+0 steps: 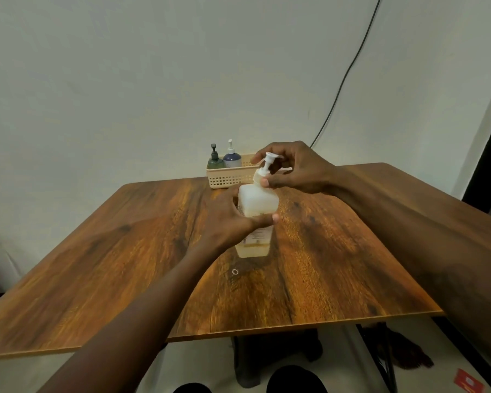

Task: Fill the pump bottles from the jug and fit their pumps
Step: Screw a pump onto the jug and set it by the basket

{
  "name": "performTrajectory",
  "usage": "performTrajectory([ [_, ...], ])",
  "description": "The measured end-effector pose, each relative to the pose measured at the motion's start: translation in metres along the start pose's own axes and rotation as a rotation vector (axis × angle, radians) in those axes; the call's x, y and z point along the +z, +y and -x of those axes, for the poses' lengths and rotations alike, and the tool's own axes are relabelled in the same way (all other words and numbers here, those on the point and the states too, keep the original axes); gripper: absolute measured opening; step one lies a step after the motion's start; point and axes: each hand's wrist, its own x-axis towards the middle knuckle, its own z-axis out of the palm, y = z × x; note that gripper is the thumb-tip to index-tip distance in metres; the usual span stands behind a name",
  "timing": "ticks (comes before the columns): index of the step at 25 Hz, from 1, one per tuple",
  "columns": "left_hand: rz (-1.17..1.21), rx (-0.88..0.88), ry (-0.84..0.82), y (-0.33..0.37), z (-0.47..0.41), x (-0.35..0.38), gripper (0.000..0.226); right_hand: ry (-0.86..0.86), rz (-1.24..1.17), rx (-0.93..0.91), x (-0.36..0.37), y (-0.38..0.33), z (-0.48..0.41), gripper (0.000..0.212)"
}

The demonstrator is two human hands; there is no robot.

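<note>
The white square pump bottle [257, 205] is standing on the wooden table [97, 265], with its pump [268, 165] seated in the neck. The left hand [233, 219] is gripping the body while the right hand [292, 171] is pinching the pump collar, apparently screwing it down. Tightening fully looks next. Two finished bottles [224, 158] are sitting in the basket [227, 178] behind.

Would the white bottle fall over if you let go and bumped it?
Probably not easily: the white bottle looks squarish with a flat base, so it should not roll. It is tall with a pump on top, so a hard bump might tip it. Its smooth plastic could slip; the left hand wraps round it.
</note>
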Motion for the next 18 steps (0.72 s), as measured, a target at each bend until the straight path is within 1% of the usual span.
performTrajectory([
  [2,0.04,-0.01,0.035,0.004,-0.001,0.002,0.081,-0.026,-0.038,0.04,-0.006,-0.001,-0.007,0.031],
  [4,0.035,-0.002,0.105,0.007,-0.002,0.005,0.079,0.021,-0.012,0.12,-0.008,-0.001,-0.01,0.031],
  [7,0.005,0.022,0.198,0.012,-0.003,0.01,0.08,0.199,0.06,0.218,0.002,-0.002,-0.009,0.042],
  [11,-0.061,0.079,0.197,0.014,-0.006,0.012,0.09,0.294,0.03,0.298,0.004,-0.004,-0.004,0.056],
  [14,-0.072,0.091,0.271,0.017,-0.006,0.014,0.09,0.377,-0.015,0.387,0.016,-0.005,-0.005,0.06],
  [16,-0.073,0.111,0.288,0.018,-0.005,0.015,0.086,0.419,0.046,0.383,0.024,-0.007,-0.005,0.064],
  [18,-0.028,0.105,0.286,0.018,-0.009,0.013,0.081,0.464,0.005,0.33,0.021,-0.011,-0.007,0.075],
])
